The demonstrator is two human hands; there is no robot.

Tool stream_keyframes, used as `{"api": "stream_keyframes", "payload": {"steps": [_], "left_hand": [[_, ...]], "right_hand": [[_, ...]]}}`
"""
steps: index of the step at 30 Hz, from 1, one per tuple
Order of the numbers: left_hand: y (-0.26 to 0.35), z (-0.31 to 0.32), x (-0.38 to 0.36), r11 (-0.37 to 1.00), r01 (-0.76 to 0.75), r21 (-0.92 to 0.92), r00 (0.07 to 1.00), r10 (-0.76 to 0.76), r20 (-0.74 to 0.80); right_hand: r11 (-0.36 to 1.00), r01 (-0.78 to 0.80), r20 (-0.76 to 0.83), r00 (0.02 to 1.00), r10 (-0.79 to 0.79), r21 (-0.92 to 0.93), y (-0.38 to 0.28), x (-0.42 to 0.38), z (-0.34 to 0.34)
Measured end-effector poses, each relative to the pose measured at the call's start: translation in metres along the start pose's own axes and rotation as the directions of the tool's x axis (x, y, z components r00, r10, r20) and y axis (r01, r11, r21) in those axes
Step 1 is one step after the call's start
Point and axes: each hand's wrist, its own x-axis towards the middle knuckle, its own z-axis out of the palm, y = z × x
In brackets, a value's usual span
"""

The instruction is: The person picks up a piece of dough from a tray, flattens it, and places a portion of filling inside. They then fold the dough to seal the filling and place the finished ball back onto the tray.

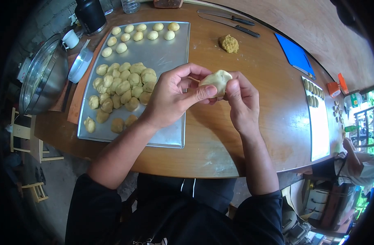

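Between my two hands, above the table, is a pale piece of dough (216, 81) with its edges gathered up at the top. My left hand (181, 92) grips it from the left, thumb pressed on its front. My right hand (242, 96) pinches its right side between thumb and fingers. Below and left of my hands lies a metal baking tray (166, 118). On it rests a heap of rough yellowish dough lumps (123, 85), with several smooth round dough balls (153, 34) in rows at its far end.
A crumbly yellow lump (228, 43) sits on the wooden table (268, 77), near two knives (236, 26). A steel bowl (46, 77), a white mug (70, 39) and a black bottle (90, 16) stand left. A blue board (294, 53) and a white tray (319, 130) lie right. Another person (354, 163) is at far right.
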Motion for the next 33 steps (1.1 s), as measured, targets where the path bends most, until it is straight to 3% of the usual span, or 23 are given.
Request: {"api": "stream_keyframes", "payload": {"steps": [6,12,15,18,20,21,24,29,33], "left_hand": [[0.0,-0.007,0.001,0.984,0.017,-0.18,0.999,-0.024,-0.038],[0.001,-0.009,0.001,0.988,0.078,-0.133,0.992,-0.09,-0.089],[-0.001,-0.003,0.001,0.999,0.005,-0.047,0.999,-0.007,-0.04],[-0.003,-0.001,-0.002,0.996,-0.064,0.067,0.998,0.063,0.01],[0.004,0.0,-0.001,0.996,0.085,-0.013,0.996,-0.085,0.035],[0.005,-0.001,-0.001,0.996,0.085,-0.014,0.996,-0.085,0.037],[0.007,-0.003,0.0,0.995,0.104,0.01,0.994,-0.104,0.031],[0.005,-0.008,-0.001,0.973,0.069,0.219,0.998,-0.069,-0.011],[0.001,-0.009,0.0,0.989,0.042,0.144,0.999,-0.038,-0.028]], "right_hand": [[0.995,-0.1,0.081,0.992,0.099,0.009,-0.008,0.0,-0.007],[0.991,-0.136,0.064,0.989,0.135,0.012,-0.011,0.003,-0.008],[0.992,-0.105,0.029,0.994,0.103,0.077,-0.008,0.002,-0.006],[0.992,-0.107,0.027,0.994,0.109,-0.064,-0.006,0.001,-0.006],[0.993,-0.079,-0.036,0.996,0.076,-0.091,-0.008,0.001,-0.005],[0.993,-0.079,-0.037,0.996,0.076,-0.092,-0.007,0.001,-0.006],[0.993,-0.09,-0.003,0.996,0.09,-0.076,-0.006,0.002,-0.007],[0.989,-0.142,0.086,0.986,0.145,-0.036,-0.009,0.002,-0.007],[0.978,-0.202,0.119,0.971,0.206,-0.049,-0.01,0.001,-0.004]]}}
